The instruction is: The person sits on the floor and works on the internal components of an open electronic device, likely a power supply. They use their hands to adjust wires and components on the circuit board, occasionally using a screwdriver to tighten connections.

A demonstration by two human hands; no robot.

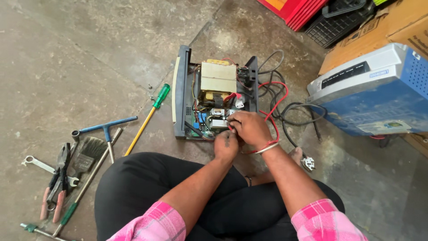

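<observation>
- 2 hands: left hand [226, 145], right hand [250, 128], both at the near edge of the open unit
- 1 opened electrical unit [179, 96] on the floor
- 1 transformer block [218, 77] inside it
- 1 closed blue-and-white unit [372, 93]
- 1 cardboard box [379, 31]
- 1 green-handled screwdriver [150, 111]
- 1 blue T-handle wrench [106, 128]
- 1 brush [88, 154]
- 1 spanner [38, 163]
- 1 pair of pliers, pink grips [55, 187]
- 1 black crate [336, 20]
- 1 plug [307, 163]

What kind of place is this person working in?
Probably an electrical repair workshop. An opened power unit sits on a bare concrete floor, hand tools like pliers and a screwdriver lie alongside, and another blue-and-white unit stands nearby.
</observation>
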